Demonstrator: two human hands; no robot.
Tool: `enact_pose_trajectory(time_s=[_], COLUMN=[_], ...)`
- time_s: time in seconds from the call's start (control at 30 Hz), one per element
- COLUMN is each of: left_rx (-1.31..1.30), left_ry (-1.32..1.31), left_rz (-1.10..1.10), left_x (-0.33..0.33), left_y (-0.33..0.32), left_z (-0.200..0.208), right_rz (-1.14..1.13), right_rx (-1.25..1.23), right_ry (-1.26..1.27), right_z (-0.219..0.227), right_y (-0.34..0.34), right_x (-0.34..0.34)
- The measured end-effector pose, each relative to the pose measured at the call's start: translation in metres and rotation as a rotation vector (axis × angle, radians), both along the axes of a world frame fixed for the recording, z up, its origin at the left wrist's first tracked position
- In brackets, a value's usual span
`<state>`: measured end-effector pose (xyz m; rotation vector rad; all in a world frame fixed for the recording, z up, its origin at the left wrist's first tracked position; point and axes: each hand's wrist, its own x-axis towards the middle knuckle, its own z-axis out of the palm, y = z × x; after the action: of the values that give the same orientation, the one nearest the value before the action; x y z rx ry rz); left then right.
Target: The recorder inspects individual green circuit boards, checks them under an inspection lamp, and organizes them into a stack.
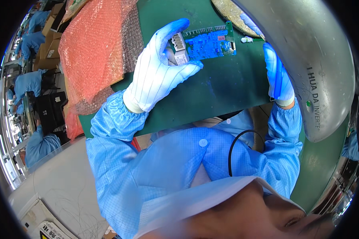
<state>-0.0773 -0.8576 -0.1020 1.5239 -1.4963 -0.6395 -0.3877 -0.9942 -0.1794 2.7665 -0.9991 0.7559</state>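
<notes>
**Circuit board held over the green mat**

Gloves are covering both hands as I am watching from the head camera. The left hand [159, 69] is closing its thumb and fingers on the white block at the left end of a green circuit board [211, 42], so the board is sitting pinched in that hand, lifted a little above the green mat [223, 91] at the top middle of the view. The board is lying roughly level, its long side running left to right, with blue parts across its face and a row of pins along its upper edge.

The right hand [277, 75] is reaching up along the edge of a big grey curved metal shell [307, 51] on the right. Its fingers are pointing upward and seem to be resting against the shell, though I cannot tell whether they are gripping anything, since the shell is hiding part of them.

Left of the board, a sheet of pink bubble wrap [93, 51] is lying over the mat's corner. A small white scrap [247, 39] is sitting on the mat just beside the board's right end. Other people in blue coats [28, 83] are working along the far left.
</notes>
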Motion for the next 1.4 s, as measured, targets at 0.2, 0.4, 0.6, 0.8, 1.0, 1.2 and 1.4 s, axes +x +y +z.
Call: enact_pose_trajectory(time_s=[0.2, 0.4, 0.6, 0.8, 1.0, 1.2, 1.4], left_rx=[-0.099, 0.106, 0.12, -0.071, -0.109, -0.045, -0.012], left_ry=[-0.059, 0.049, 0.128, -0.034, -0.02, 0.07, 0.1], left_rz=[-0.018, -0.018, -0.056, -0.059, -0.052, -0.035, -0.025], left_x=[0.005, 0.003, 0.006, 0.007, 0.008, 0.006, 0.005], left_y=[-0.002, 0.002, 0.003, 0.001, 0.001, 0.003, 0.004], left_z=[-0.01, 0.001, 0.0, -0.009, -0.013, -0.011, -0.009], right_rz=[0.007, -0.038, -0.02, 0.036, -0.002, -0.016, 0.008], right_rx=[0.208, 0.411, 0.31, 0.263, 0.297, 0.329, 0.357], right_ry=[-0.292, -0.477, -0.399, -0.446, -0.434, -0.432, -0.455], right_z=[0.008, 0.021, 0.023, 0.009, 0.008, 0.007, 0.001], right_y=[0.001, 0.015, 0.011, 0.003, 0.005, 0.005, 0.002], right_x=[0.031, 0.05, 0.05, 0.044, 0.043, 0.042, 0.04])
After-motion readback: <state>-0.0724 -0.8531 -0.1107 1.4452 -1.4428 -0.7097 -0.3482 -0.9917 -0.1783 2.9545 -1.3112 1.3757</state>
